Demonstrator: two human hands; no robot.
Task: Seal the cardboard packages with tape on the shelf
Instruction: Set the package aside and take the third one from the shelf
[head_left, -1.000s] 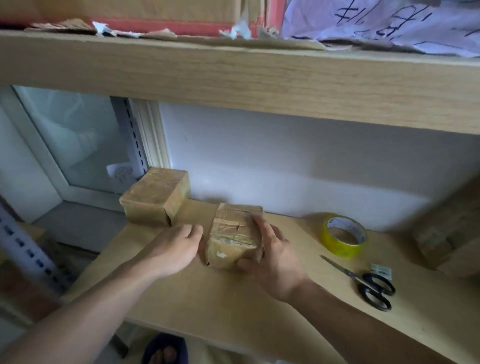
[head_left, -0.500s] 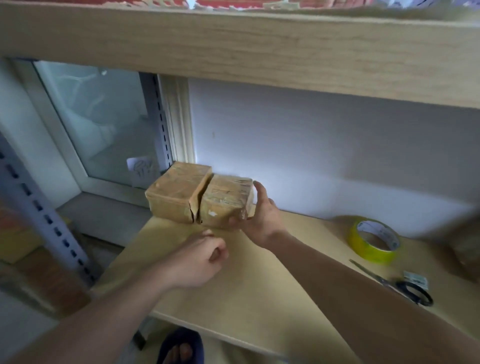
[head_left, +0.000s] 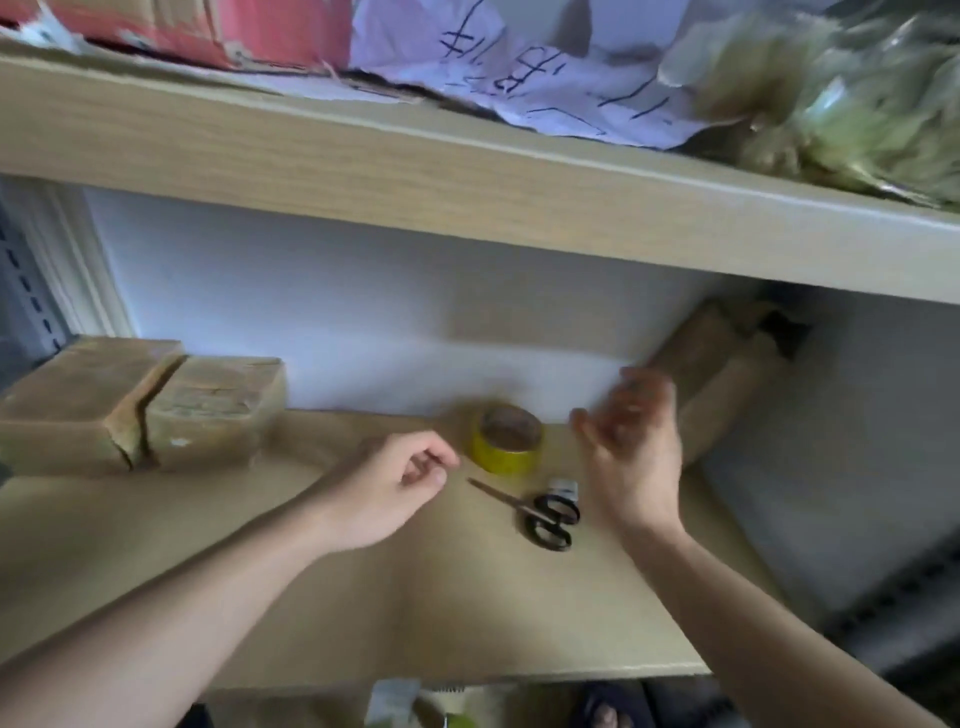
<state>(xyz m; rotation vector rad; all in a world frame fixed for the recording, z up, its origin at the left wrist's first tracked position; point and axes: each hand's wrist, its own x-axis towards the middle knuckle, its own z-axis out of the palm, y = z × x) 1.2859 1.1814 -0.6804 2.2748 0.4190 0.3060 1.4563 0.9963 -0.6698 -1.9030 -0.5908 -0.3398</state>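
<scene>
Two taped cardboard packages sit pressed side by side at the left end of the shelf (head_left: 363, 613), against the white back wall: the larger package (head_left: 78, 405) on the outside, the smaller package (head_left: 218, 410) touching its right face; neither of my hands is on them. My left hand (head_left: 387, 488) hovers over the bare board just left of the roll of yellow tape (head_left: 506, 439), its fingers loosely curled with the thumb near the forefinger and nothing between them; the tape lies flat near the wall, untouched. My right hand (head_left: 631, 447) is raised to the right of the roll, blurred, fingers spread and relaxed, holding nothing. Black-handled scissors (head_left: 535, 512) lie on the board between my two hands, blades pointing left toward my left hand, with a small white tag (head_left: 563, 487) just behind the handles. A further cardboard box (head_left: 722, 374) leans at the right end by the wall, beyond my right hand. On the upper shelf (head_left: 467, 202) lie torn red cardboard, paper with handwriting (head_left: 519, 67) and a crumpled plastic bag (head_left: 841, 93).
</scene>
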